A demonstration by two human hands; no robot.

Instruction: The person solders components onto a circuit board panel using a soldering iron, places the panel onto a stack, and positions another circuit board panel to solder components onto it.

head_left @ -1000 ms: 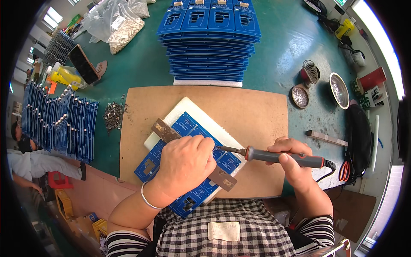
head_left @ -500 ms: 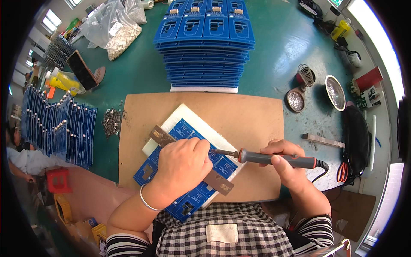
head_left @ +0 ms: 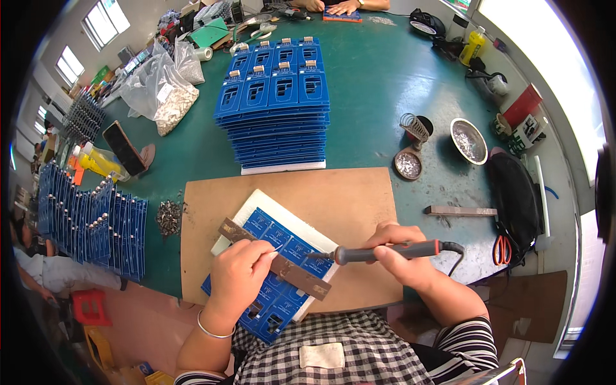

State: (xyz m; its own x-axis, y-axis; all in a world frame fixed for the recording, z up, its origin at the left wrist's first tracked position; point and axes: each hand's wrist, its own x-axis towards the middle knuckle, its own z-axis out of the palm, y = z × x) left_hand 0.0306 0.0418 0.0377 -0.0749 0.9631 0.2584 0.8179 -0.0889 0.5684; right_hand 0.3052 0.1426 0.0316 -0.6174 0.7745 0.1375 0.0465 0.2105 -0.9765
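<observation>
My right hand [head_left: 404, 256] grips the grey handle of a soldering iron [head_left: 355, 256]. Its tip points left, over or against a blue circuit board panel [head_left: 262, 224]; contact is unclear. With thumb and forefinger pinched, my left hand [head_left: 239, 273] holds a thin wire [head_left: 283, 244], perhaps solder, close above the panel. A brown flat bar [head_left: 300, 280] lies slantwise across the panel, partly under the left hand. Beneath the panel is a white foam-like block [head_left: 258, 196], resting on a brown work board [head_left: 359, 205].
A tall stack of blue panels [head_left: 276, 131] stands behind the work board, with upright panels [head_left: 96, 224] at the left. On the right are an iron stand [head_left: 416, 128], a metal bowl [head_left: 469, 141], a grey bar [head_left: 461, 211] and scissors [head_left: 502, 249]. Another person's hands [head_left: 343, 8] work at the far edge.
The view has tilted up, bringing the far person's hands into sight. My left hand has lowered and turned, so its pinched fingers and the thin wire show. The iron remains in my right hand.
</observation>
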